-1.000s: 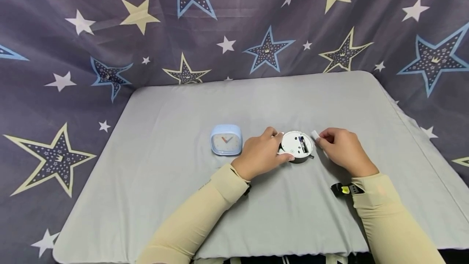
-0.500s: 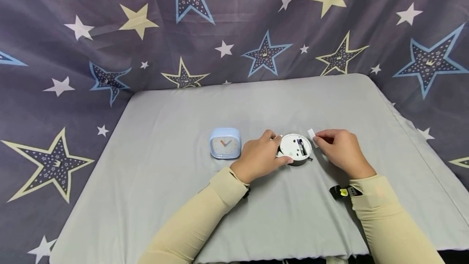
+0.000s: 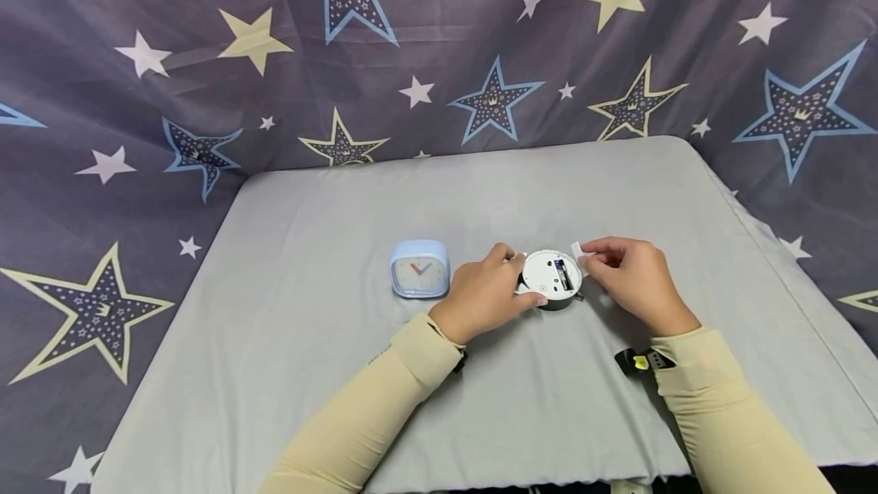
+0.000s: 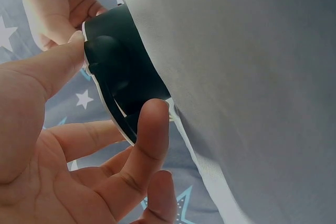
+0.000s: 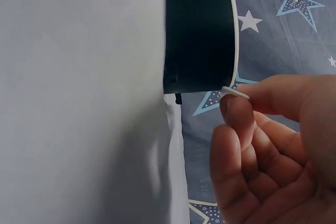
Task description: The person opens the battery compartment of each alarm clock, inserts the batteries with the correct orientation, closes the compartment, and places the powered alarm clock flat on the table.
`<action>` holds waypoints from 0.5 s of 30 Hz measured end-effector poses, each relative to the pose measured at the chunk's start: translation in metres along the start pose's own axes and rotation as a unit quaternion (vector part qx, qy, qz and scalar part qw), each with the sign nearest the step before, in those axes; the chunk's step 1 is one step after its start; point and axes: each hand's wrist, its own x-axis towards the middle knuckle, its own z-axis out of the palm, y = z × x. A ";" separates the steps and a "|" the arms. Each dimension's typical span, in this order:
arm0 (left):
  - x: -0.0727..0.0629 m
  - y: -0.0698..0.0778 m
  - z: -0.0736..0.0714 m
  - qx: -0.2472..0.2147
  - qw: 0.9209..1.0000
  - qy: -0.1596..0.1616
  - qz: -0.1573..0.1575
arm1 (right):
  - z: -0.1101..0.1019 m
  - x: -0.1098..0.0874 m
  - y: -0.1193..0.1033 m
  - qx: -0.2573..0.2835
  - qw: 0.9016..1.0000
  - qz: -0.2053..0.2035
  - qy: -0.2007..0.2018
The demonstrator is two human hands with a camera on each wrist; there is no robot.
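Note:
My left hand (image 3: 483,292) grips the left side of a round clock (image 3: 542,271), thumb in front and fingers behind. The clock lies face down, its white back up; its dark side wall (image 4: 118,51) shows in the left wrist view. In the back is an uncovered slot holding a dark battery (image 3: 563,274). Between thumb and index finger, my right hand (image 3: 634,280) pinches a small white battery cover (image 3: 577,249) at the clock's right edge. In the right wrist view the cover (image 5: 235,92) appears edge-on beside the rim; whether they touch I cannot tell. The clock's face is hidden.
A light blue square clock (image 3: 421,269) stands upright left of my left hand, its dial facing me. Everything rests on a grey cloth-covered table (image 3: 309,250). Star-patterned fabric (image 3: 439,36) hangs behind the table and along both sides.
My right hand has moved a little left, bringing the white cover closer to the round clock's edge. My left hand keeps its hold on the clock. The head view has shifted slightly.

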 end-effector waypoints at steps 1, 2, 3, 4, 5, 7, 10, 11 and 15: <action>0.000 0.000 0.000 0.000 1.000 -0.001 0.000 | 0.000 0.000 -0.001 0.000 1.000 0.001 0.001; 0.000 0.000 0.000 -0.001 1.000 -0.001 0.000 | 0.000 -0.001 -0.002 0.001 1.000 0.002 0.002; -0.001 0.000 -0.001 -0.001 1.000 -0.002 0.000 | 0.000 -0.001 -0.002 0.001 1.000 0.002 0.004; -0.001 0.000 -0.001 -0.001 1.000 -0.002 0.000 | -0.001 -0.001 -0.003 -0.001 1.000 0.001 0.005; -0.001 0.000 -0.001 -0.002 1.000 -0.002 0.001 | -0.001 -0.001 -0.003 0.000 1.000 0.001 0.006; -0.001 0.000 -0.002 -0.003 1.000 -0.002 0.001 | -0.002 -0.002 -0.004 0.001 1.000 0.001 0.008; -0.001 0.000 -0.002 -0.004 1.000 -0.004 0.001 | -0.002 -0.002 -0.006 0.004 1.000 0.001 0.009; -0.001 0.000 -0.002 -0.004 1.000 -0.005 0.001 | -0.003 -0.002 -0.007 0.006 1.000 0.001 0.010; 0.000 -0.001 -0.001 -0.003 1.000 -0.005 0.002 | -0.002 -0.003 -0.010 0.010 1.000 0.004 0.011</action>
